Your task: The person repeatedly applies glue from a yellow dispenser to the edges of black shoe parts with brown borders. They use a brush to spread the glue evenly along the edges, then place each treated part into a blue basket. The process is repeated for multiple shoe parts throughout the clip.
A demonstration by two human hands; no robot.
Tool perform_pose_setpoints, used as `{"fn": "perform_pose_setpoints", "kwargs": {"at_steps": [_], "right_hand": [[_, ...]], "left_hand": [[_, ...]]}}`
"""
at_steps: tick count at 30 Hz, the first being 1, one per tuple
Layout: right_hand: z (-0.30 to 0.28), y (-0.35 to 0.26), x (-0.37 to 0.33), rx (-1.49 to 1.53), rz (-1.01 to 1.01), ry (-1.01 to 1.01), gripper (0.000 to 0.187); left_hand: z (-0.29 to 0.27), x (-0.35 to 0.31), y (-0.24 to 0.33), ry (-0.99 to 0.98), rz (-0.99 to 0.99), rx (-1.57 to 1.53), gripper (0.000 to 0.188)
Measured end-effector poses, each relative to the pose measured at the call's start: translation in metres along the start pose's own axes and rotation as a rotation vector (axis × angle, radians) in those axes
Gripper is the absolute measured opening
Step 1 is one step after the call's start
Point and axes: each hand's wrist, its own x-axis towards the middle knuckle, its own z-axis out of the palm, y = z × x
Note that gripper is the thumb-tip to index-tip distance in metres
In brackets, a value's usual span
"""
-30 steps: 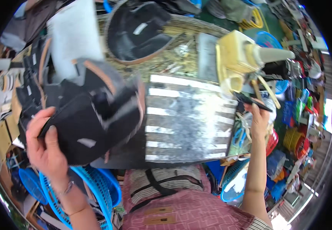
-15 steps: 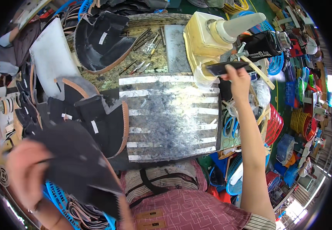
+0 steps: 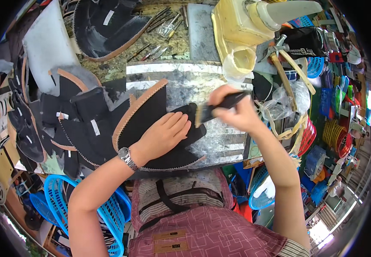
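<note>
A black cut piece (image 3: 144, 113) edged with tan stitched trim lies on the striped work board (image 3: 232, 147). My left hand (image 3: 165, 132) rests flat on it, fingers stretched out, a watch on that wrist. A black-handled flat brush (image 3: 230, 102) is gripped in my right hand (image 3: 239, 113). Its pale bristles touch or nearly touch the piece's right end, just beyond my left fingertips. Behind the brush, an open cup-like mouth (image 3: 242, 60) juts from the base of a yellowed plastic container (image 3: 237, 25) with a long grey nozzle.
More black trimmed pieces (image 3: 93, 124) overlap at the left, and another (image 3: 104, 30) lies farther back. Slim tools (image 3: 164, 21) are scattered beside a grey slab (image 3: 200, 34). A hammer (image 3: 280, 55) sits right of the container. Blue baskets (image 3: 61, 188) stand below the table's left front.
My left hand has brought the black piece from the lower left onto the board and flattened over it. The brush has moved from the container's mouth down to the piece.
</note>
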Motion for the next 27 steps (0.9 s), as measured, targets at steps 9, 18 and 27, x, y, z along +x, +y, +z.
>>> {"fn": "perform_pose_setpoints", "kwargs": {"at_steps": [9, 18, 27], "right_hand": [[0.016, 0.008, 0.038, -0.33, 0.073, -0.058, 0.02], [0.057, 0.031, -0.086, -0.232, 0.01, 0.331, 0.02], [0.073, 0.012, -0.054, -0.239, -0.016, 0.4, 0.022]], "left_hand": [[0.01, -0.01, -0.005, 0.058, -0.007, -0.049, 0.039], [0.012, -0.01, -0.006, 0.102, -0.014, -0.055, 0.035], [-0.032, -0.019, -0.018, 0.137, -0.234, -0.159, 0.043]]}}
